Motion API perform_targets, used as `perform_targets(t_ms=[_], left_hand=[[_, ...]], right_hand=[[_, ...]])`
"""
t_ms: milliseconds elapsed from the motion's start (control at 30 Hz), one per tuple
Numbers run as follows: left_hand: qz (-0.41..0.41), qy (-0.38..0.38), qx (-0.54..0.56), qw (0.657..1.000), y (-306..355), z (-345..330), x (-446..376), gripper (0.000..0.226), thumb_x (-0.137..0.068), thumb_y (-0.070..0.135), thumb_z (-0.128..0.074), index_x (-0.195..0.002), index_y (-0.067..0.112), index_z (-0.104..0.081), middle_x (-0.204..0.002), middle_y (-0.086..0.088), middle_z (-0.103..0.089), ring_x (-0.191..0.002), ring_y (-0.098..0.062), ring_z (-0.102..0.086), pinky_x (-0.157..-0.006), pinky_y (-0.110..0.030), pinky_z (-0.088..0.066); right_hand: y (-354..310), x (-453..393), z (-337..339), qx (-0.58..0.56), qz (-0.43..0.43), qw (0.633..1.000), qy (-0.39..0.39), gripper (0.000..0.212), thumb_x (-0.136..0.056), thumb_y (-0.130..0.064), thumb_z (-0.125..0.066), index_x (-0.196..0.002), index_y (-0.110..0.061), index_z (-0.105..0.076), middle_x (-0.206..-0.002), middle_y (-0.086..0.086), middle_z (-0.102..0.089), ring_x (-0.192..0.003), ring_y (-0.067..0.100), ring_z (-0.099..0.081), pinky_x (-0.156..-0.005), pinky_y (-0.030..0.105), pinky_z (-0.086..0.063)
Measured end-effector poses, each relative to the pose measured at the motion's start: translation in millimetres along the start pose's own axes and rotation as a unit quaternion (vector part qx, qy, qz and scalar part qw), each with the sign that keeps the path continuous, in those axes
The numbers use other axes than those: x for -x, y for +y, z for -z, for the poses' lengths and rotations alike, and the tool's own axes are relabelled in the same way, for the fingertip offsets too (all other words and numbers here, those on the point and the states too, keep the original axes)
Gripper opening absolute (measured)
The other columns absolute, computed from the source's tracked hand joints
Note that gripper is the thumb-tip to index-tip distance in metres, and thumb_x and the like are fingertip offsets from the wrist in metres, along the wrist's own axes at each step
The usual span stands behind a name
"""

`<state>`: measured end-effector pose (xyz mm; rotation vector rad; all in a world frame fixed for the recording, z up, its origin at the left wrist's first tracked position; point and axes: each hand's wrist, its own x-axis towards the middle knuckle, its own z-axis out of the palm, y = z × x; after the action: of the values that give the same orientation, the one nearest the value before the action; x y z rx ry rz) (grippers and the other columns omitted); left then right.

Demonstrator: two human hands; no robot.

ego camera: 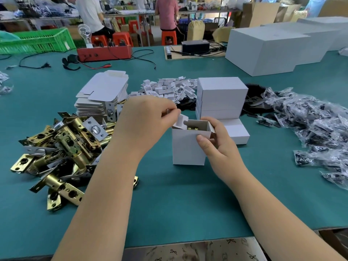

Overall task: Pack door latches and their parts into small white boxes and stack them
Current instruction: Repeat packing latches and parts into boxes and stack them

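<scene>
A small white box (185,149) stands upright on the green table (169,200) with its top open. A brass latch (193,127) shows inside it. My right hand (216,144) grips the box's right side, thumb on the front wall. My left hand (145,121) pinches a white cardboard insert (178,119) at the box's opening. Brass and silver door latches (62,147) lie heaped to the left. Closed white boxes (222,97) are stacked just behind.
Flat unfolded box blanks (101,95) are piled at the left rear, loose white inserts (169,87) behind my hands, bagged black parts (310,125) on the right. Big white cartons (273,49), a red tester box (104,52) with cables and a green crate (37,41) stand farther back.
</scene>
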<state>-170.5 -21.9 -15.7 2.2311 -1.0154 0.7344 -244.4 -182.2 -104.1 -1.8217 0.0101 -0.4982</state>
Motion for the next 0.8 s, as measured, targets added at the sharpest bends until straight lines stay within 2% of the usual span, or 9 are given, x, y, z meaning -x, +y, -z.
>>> perform_targets(t_ms=[133, 233, 300, 367, 467, 533, 667, 733, 800], left_hand=[[0.003, -0.076, -0.012, 0.997, 6, 13, -10, 0.018, -0.089, 0.017, -0.065, -0.081, 0.006, -0.076, -0.069, -0.011, -0.069, -0.071, -0.029, -0.062, -0.069, -0.037, -0.041], [0.000, -0.177, -0.124, 0.976, 15, 10, -24, 0.024, -0.094, 0.025, -0.056, -0.089, 0.011, -0.074, -0.074, -0.005, -0.063, -0.078, -0.025, -0.056, -0.065, -0.033, -0.038], [-0.004, -0.208, -0.192, 0.959, 23, 0, -30, 0.021, -0.093, 0.023, -0.054, -0.094, 0.013, -0.072, -0.079, -0.004, -0.061, -0.080, -0.025, -0.054, -0.064, -0.030, -0.036], [0.009, -0.218, -0.219, 0.951, 28, -10, -31, 0.019, -0.091, 0.026, -0.056, -0.101, 0.018, -0.069, -0.090, -0.004, -0.063, -0.087, -0.027, -0.057, -0.067, -0.032, -0.041], [0.039, -0.181, -0.171, 0.968, 25, -16, -25, 0.034, -0.089, 0.050, -0.058, -0.109, 0.022, -0.061, -0.092, 0.003, -0.067, -0.093, -0.023, -0.060, -0.072, -0.032, -0.045], [0.048, -0.158, -0.115, 0.979, 19, -15, -20, 0.034, -0.087, 0.055, -0.058, -0.102, 0.025, -0.064, -0.088, 0.005, -0.067, -0.089, -0.019, -0.060, -0.072, -0.032, -0.046], [-0.002, -0.184, -0.005, 0.983, 2, -12, -13, 0.032, -0.092, 0.046, -0.056, -0.089, 0.021, -0.076, -0.087, 0.002, -0.067, -0.088, -0.017, -0.054, -0.082, -0.031, -0.040], [0.012, -0.165, 0.044, 0.985, -8, -14, -10, 0.023, -0.090, 0.041, -0.061, -0.100, 0.025, -0.074, -0.101, 0.007, -0.059, -0.096, -0.010, -0.045, -0.082, -0.020, -0.031], [0.085, -0.150, 0.120, 0.978, -16, -21, -8, 0.022, -0.091, 0.035, -0.061, -0.111, 0.029, -0.068, -0.104, 0.010, -0.057, -0.091, -0.002, -0.047, -0.075, -0.010, -0.033]], right_hand=[[-1, 0, 0, 0.012, -0.001, 1.000, -0.003, 0.034, -0.083, -0.045, -0.053, -0.113, -0.056, -0.041, -0.105, -0.033, -0.057, -0.096, -0.002, -0.056, -0.080, 0.012, -0.042], [-1, 1, 0, 0.020, 0.002, 1.000, -0.004, 0.035, -0.083, -0.044, -0.053, -0.113, -0.057, -0.041, -0.104, -0.039, -0.055, -0.094, -0.005, -0.054, -0.077, 0.007, -0.040], [-1, 1, 0, 0.016, 0.002, 1.000, -0.003, 0.035, -0.083, -0.042, -0.053, -0.114, -0.056, -0.041, -0.102, -0.039, -0.055, -0.091, -0.005, -0.054, -0.077, 0.007, -0.040], [-1, 1, 1, 0.012, 0.002, 1.000, -0.001, 0.034, -0.084, -0.042, -0.052, -0.113, -0.055, -0.041, -0.100, -0.038, -0.056, -0.087, -0.005, -0.053, -0.076, 0.006, -0.039], [-1, 1, 1, 0.005, 0.002, 1.000, -0.004, 0.033, -0.085, -0.041, -0.052, -0.113, -0.055, -0.042, -0.097, -0.039, -0.056, -0.085, -0.008, -0.053, -0.074, 0.005, -0.039], [0, 0, 1, 0.005, 0.001, 1.000, -0.006, 0.033, -0.085, -0.042, -0.051, -0.113, -0.055, -0.042, -0.098, -0.038, -0.056, -0.084, -0.008, -0.053, -0.075, 0.006, -0.040], [0, -1, 1, 0.004, -0.002, 1.000, -0.001, 0.030, -0.085, -0.044, -0.050, -0.112, -0.055, -0.042, -0.094, -0.038, -0.057, -0.086, -0.007, -0.053, -0.074, 0.007, -0.040], [1, -1, 0, 0.009, -0.002, 1.000, 0.003, 0.029, -0.085, -0.045, -0.049, -0.112, -0.055, -0.042, -0.096, -0.032, -0.058, -0.087, -0.005, -0.054, -0.075, 0.010, -0.041], [2, -1, -2, 0.015, -0.002, 1.000, 0.008, 0.029, -0.086, -0.046, -0.049, -0.113, -0.054, -0.041, -0.105, -0.023, -0.059, -0.092, 0.000, -0.055, -0.080, 0.019, -0.044]])
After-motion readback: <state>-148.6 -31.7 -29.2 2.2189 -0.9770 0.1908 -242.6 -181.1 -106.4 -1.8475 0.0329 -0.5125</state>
